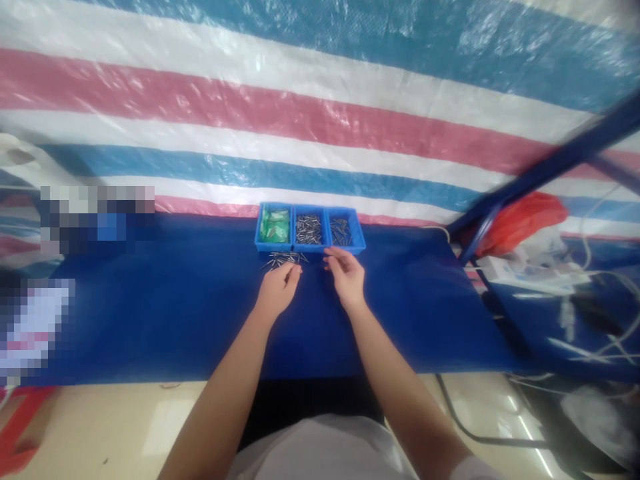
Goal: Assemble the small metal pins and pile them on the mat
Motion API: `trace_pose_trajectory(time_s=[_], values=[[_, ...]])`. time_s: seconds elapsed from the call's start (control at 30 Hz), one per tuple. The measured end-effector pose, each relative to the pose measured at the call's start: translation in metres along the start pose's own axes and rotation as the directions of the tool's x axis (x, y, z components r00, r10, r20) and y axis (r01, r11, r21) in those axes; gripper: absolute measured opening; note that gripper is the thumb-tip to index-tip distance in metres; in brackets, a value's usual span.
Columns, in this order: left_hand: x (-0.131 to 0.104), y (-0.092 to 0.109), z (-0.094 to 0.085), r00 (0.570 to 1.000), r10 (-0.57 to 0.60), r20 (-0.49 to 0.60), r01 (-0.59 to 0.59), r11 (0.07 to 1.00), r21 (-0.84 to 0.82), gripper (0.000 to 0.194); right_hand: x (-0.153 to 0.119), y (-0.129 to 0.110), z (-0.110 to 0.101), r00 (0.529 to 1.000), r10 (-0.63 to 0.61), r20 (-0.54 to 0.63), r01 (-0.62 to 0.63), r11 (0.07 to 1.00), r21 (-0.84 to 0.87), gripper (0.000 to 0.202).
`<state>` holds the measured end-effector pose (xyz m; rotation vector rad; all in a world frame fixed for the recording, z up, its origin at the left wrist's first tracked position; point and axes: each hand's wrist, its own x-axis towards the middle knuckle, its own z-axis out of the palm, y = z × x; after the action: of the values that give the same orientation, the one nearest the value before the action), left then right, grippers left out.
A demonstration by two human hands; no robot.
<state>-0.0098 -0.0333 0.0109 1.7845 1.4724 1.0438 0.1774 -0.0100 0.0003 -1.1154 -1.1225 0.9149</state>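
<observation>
Three small blue bins stand side by side on a blue tabletop. Green-and-white packets lie in the left bin; thin metal pins fill the middle bin and lie more sparsely in the right bin. A loose pile of metal pins rests in front of the left and middle bins. My left hand is at the near edge of this pile, its fingers curled together; anything between them is hidden. In front of the right bin is my right hand, thumb and fingers bent but apart, no held thing visible.
The blue tabletop spreads to both sides. A striped plastic sheet hangs behind. On the right are a dark blue metal frame, a red plastic bag and white cables. A red stool stands at lower left.
</observation>
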Motion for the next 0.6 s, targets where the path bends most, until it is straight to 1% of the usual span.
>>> trace_pose_trajectory(time_s=[0.03, 0.07, 0.13, 0.2, 0.23, 0.3, 0.4, 0.5, 0.6], values=[[0.0, 0.0, 0.0, 1.0, 0.002, -0.001, -0.002, 1.0, 0.006, 0.036, -0.003, 0.0, 0.001, 0.995, -0.066, 0.075, 0.075, 0.989, -0.123, 0.023], [0.0, 0.0, 0.0, 1.0, 0.006, -0.008, -0.006, 1.0, 0.013, 0.035, -0.006, 0.0, 0.002, 0.976, -0.135, 0.173, 0.173, 0.957, -0.231, 0.021], [-0.001, -0.001, 0.001, 0.999, 0.013, -0.044, -0.012, 1.0, 0.026, 0.034, -0.012, 0.0, 0.005, 0.9, -0.226, 0.373, 0.368, 0.853, -0.371, 0.022], [-0.001, -0.003, 0.001, 0.993, 0.015, -0.118, -0.012, 1.0, 0.027, 0.033, -0.016, 0.0, 0.008, 0.831, -0.222, 0.511, 0.479, 0.752, -0.453, 0.028], [-0.001, -0.003, 0.001, 0.987, 0.008, -0.162, -0.005, 1.0, 0.019, 0.033, -0.017, 0.001, 0.009, 0.81, -0.199, 0.552, 0.507, 0.711, -0.487, 0.032], [-0.001, -0.005, 0.001, 0.97, -0.029, -0.242, 0.026, 1.0, -0.013, 0.034, -0.018, 0.001, 0.01, 0.792, -0.147, 0.593, 0.531, 0.647, -0.548, 0.036], [0.001, -0.007, 0.001, 0.941, -0.1, -0.322, 0.08, 0.994, -0.074, 0.037, -0.019, -0.001, 0.011, 0.791, -0.11, 0.602, 0.538, 0.593, -0.599, 0.036], [0.001, -0.008, 0.001, 0.932, -0.12, -0.342, 0.093, 0.991, -0.096, 0.038, -0.02, -0.004, 0.012, 0.803, -0.112, 0.586, 0.534, 0.572, -0.622, 0.037], [0.001, -0.008, 0.001, 0.939, -0.105, -0.327, 0.077, 0.992, -0.096, 0.039, -0.021, -0.007, 0.013, 0.788, -0.104, 0.607, 0.554, 0.548, -0.626, 0.043]])
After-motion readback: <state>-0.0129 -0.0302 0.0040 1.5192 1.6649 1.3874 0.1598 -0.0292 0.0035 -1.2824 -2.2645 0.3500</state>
